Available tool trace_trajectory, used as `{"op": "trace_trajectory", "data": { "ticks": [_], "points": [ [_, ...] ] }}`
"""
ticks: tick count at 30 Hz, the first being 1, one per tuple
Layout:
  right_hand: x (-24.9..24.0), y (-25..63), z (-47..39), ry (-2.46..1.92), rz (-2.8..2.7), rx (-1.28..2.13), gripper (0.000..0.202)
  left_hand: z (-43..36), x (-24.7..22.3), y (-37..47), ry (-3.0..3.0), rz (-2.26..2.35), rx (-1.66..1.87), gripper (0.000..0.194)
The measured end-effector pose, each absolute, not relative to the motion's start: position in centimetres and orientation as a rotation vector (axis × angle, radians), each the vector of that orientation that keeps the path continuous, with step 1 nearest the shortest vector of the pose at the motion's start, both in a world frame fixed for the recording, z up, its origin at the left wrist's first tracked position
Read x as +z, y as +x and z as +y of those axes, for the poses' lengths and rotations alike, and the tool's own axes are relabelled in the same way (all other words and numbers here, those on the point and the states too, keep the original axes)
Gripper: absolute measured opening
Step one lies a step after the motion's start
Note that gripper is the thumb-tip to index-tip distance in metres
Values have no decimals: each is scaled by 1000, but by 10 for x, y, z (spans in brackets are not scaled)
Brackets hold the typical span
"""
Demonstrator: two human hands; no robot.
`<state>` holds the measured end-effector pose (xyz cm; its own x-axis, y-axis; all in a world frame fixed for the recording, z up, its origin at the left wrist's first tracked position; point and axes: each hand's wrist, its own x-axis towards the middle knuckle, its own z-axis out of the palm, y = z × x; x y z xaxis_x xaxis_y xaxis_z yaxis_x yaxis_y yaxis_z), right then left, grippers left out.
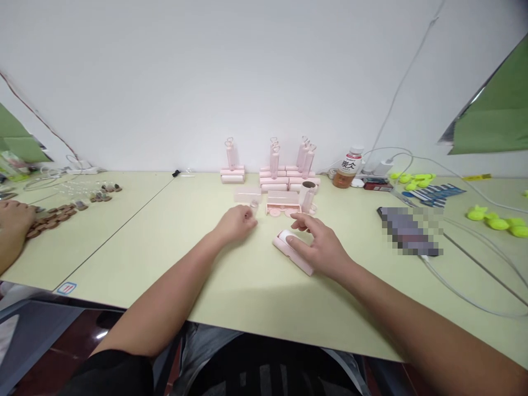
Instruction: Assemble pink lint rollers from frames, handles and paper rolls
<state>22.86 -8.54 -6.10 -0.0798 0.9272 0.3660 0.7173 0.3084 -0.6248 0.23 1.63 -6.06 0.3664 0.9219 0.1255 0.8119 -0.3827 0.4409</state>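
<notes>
My left hand point(237, 226) is closed, its fingertips together beside a small clear piece point(254, 205); whether it pinches that piece I cannot tell. Below my right hand point(320, 245), a pink case point(295, 257) with a white roll point(284, 235) in it lies slanted on the table. The right thumb reaches over the roll, and the other fingers are bent and apart from it. Just beyond the hands lie an opened pink box point(282, 208) and a translucent pink lid point(247, 194). A tube with a dark open end point(307, 190) stands close by.
Stacked pink cases point(274, 182) with upright handled pieces point(275, 162) stand along the wall. To the right are a drink bottle point(348, 168), a cabled phone point(408, 231) and yellow-green items point(497, 221). Another person's hand point(15, 228) is at far left by brown pieces point(51, 217).
</notes>
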Motion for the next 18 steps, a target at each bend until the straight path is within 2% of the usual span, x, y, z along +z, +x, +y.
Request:
{"op": "trace_trajectory", "data": {
  "ticks": [4, 9, 14, 18],
  "points": [
    [-62, 222, -94, -1285, -1847, 460, 53, -27, -53, 34, 2595, 1128, 523, 18],
    [-59, 223, -95, -1236, -1799, 472, 23, -43, -53, 46, 2555, 887, 660, 19],
    [-55, 229, -89, -1224, -1413, 558, 24, -26, -57, 35, 1999, 947, 937, 23],
    [-54, 231, -87, -1121, -1260, 707, 20, -22, -51, 29, 1403, 720, 1006, 23]
  ]
}}
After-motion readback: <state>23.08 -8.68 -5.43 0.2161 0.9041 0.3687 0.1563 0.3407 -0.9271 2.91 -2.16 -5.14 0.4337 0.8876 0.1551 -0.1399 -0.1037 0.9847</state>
